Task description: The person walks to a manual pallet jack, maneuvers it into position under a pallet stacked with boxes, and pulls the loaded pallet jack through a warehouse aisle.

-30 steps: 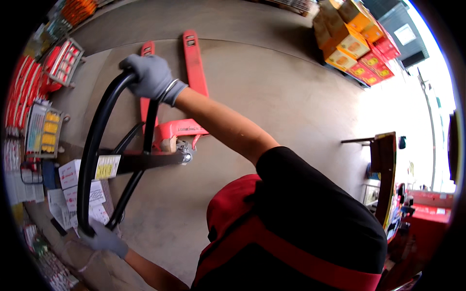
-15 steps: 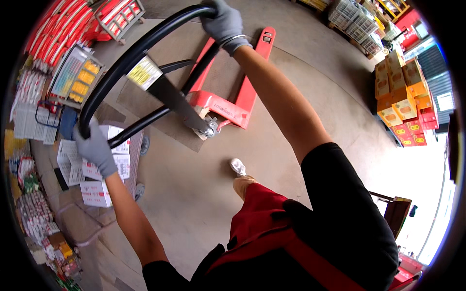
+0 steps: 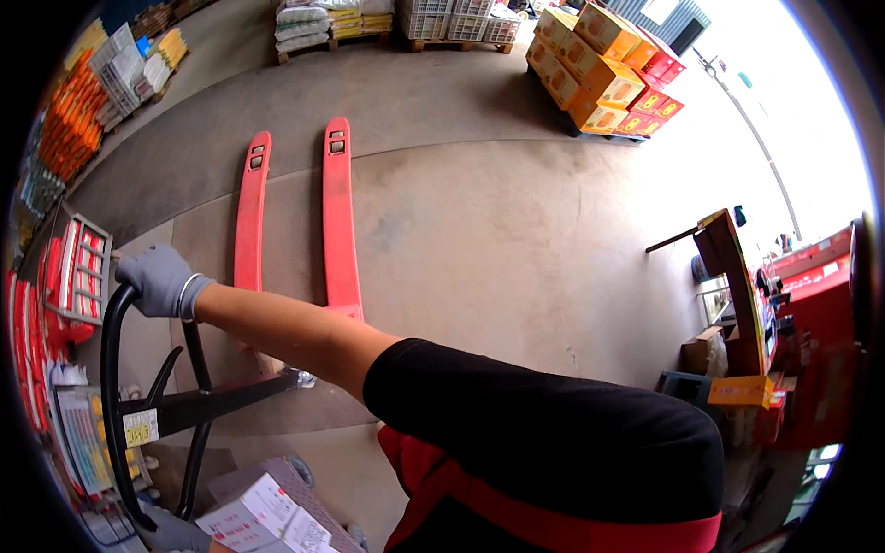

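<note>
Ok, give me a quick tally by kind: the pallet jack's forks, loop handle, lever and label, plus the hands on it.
Red forks: 2
Black loop handle: 1
Black lever: 1
Label: 1
Right hand and left hand, grey-gloved: 2
Total: 7

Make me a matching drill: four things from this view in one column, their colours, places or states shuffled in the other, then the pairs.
1. Forks
2. Handle
3. Right hand
4. Stacked boxes

A. Gloved in grey
B. At the picture's upper right
C. Long, flat and red
D. Black and curved

Pairs: 1-C, 2-D, 3-A, 4-B
</note>
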The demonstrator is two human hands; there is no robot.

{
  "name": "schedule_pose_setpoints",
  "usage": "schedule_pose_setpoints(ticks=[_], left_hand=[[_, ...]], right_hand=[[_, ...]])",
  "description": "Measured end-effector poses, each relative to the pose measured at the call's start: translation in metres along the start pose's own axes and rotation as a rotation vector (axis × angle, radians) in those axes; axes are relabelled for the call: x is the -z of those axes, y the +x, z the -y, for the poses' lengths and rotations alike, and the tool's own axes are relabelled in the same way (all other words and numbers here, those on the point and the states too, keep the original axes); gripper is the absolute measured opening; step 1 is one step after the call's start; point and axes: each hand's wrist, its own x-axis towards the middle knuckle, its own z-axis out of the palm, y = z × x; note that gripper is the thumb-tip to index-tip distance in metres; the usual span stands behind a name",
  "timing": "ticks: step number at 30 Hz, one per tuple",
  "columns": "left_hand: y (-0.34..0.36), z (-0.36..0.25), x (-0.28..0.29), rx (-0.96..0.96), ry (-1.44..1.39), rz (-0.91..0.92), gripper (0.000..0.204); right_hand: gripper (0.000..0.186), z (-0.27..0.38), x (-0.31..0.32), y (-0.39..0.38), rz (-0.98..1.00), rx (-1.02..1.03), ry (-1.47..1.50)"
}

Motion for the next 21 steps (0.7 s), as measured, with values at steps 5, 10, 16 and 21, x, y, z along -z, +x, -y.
schedule_pose_setpoints(ticks=[5,10,16,21], left_hand=[[-0.08,0.206,-0.094,0.101,0.425,0.146,0.016],[-0.061,0.304,-0.143,0.125,0.183,0.036,0.023],[0.056,0.328,-0.25,0.311,0.118,0.23,0.038],[0.082,0.434,-0.334,0.335,0.013,0.256,0.042]], right_hand=[[0.02,-0.061,-0.175,-0.015,-0.027,0.019,-0.012],[0.019,-0.069,-0.271,0.007,0.028,-0.065,-0.048],[0.019,-0.101,-0.325,0.126,0.022,-0.125,-0.082],[0.018,-0.14,-0.398,0.175,-0.018,-0.114,-0.119]])
